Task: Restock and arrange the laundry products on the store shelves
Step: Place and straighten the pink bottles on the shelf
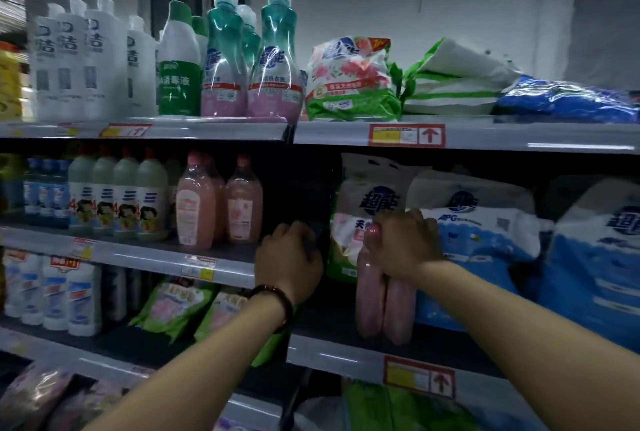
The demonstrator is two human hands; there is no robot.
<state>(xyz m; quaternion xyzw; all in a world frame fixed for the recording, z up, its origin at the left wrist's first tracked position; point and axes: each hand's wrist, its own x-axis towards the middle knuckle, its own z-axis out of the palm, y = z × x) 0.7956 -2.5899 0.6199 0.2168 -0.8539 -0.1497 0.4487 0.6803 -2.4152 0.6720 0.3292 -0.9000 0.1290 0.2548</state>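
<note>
You are gripping the necks of a pair of tall, pale pink plastic bottles (384, 306) with your right hand (405, 247), fingers curled tightly over their tops. The bottles are hanging upright side by side below your fist, over the front of the dark middle shelf board (346, 351) of the right bay; it is unclear whether their bases are touching the board. Just behind them a green-and-white detergent bag (343, 222) is standing upright, and to its right blue-and-white soft packs (485, 222) are leaning against each other.

Your left hand (289, 259), wearing a dark beaded bracelet (273, 295) at the wrist, is reaching to the dark upright post (322, 215) between the two bays. Its fingers are curling against that post, but you cannot tell from here whether they are actually clasping it. Two more pink bottles (218, 202) are standing on the left bay's shelf.
</note>
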